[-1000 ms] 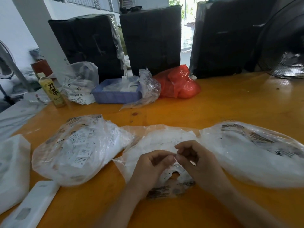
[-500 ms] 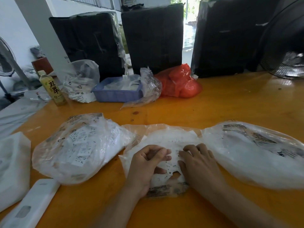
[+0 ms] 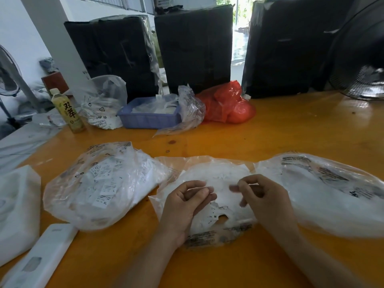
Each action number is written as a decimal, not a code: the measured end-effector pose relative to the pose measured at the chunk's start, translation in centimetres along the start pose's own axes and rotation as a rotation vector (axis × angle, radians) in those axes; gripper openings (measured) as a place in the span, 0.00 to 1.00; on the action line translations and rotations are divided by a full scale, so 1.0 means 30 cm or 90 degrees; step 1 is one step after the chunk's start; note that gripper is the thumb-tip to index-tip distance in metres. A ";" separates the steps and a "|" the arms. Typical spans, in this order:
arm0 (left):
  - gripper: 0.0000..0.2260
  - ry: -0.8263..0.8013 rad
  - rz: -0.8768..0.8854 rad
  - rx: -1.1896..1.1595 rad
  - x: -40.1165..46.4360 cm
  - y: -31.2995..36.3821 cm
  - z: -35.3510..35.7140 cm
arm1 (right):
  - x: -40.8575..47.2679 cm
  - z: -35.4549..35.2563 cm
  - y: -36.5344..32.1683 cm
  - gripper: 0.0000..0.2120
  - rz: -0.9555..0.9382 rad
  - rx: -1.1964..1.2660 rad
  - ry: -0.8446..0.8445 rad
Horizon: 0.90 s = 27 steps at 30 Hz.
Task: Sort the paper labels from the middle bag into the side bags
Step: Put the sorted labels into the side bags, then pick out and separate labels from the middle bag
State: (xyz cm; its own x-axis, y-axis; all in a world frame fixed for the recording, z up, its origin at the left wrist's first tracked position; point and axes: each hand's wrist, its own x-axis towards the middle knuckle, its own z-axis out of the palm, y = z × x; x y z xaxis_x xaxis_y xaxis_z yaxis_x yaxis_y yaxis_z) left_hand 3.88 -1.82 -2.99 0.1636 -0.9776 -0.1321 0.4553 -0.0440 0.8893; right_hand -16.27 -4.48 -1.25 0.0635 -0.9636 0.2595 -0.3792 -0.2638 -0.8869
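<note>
The middle bag (image 3: 209, 171) lies open and flat on the orange table, with a pile of white paper labels (image 3: 215, 217) on it. My left hand (image 3: 185, 204) hovers over the pile, thumb and forefinger pinched together. My right hand (image 3: 266, 196) hovers beside it, its fingertips curled and blurred by motion. White on white hides whether either pinch holds a label. The left side bag (image 3: 99, 183) is bulging with labels marked L and XL. The right side bag (image 3: 332, 190) is also full.
At the back stand a blue basket (image 3: 148, 119), a red bag (image 3: 226, 104), a clear bag (image 3: 104, 100), a drink bottle (image 3: 67, 111) and black wrapped bundles (image 3: 193, 48). White packets (image 3: 18, 204) lie at the left edge, and a fan (image 3: 361, 59) stands at the right.
Both hands were pinched together a second ago, then pressed flat on the label pile. They have now lifted off it and moved apart with fingers pinched.
</note>
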 end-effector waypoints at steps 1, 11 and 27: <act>0.10 0.000 -0.003 -0.002 -0.001 0.001 0.003 | 0.003 -0.008 -0.005 0.05 0.006 0.028 0.000; 0.11 -0.015 -0.006 0.024 -0.010 0.001 0.015 | 0.015 -0.012 0.019 0.14 0.019 0.053 -0.003; 0.18 -0.072 -0.002 0.063 -0.004 -0.013 -0.001 | 0.014 -0.011 0.023 0.10 -0.026 0.154 -0.012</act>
State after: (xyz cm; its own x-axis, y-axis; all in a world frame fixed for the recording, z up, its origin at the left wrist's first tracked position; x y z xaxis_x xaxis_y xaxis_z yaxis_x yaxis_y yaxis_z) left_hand 3.72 -1.67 -3.35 0.0603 -0.9941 -0.0906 0.3657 -0.0625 0.9286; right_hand -16.83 -5.06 -1.62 0.0918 -0.9520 0.2920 -0.1448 -0.3029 -0.9420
